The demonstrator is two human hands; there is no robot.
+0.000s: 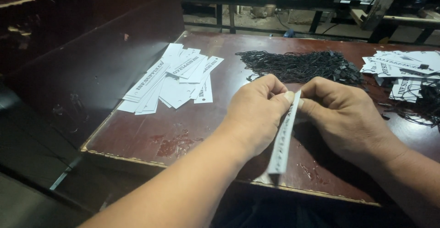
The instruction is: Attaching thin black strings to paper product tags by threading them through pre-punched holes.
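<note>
Both hands pinch one tag [283, 138] at top end | left hand [256, 113], right hand [341, 116] fingers closed | long axis runs toward viewer | cords [298, 65] upper centre, nearer right hand

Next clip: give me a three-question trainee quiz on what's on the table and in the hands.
1. True or false: both hands pinch the top of one white paper tag.
2. What lies just beyond the hands: A) scissors B) a heap of black strings C) a tape roll?
3. On which side of the table is the loose pile of white tags with no strings on them?

Key: 1 true; 2 B; 3 the person's left.
</note>
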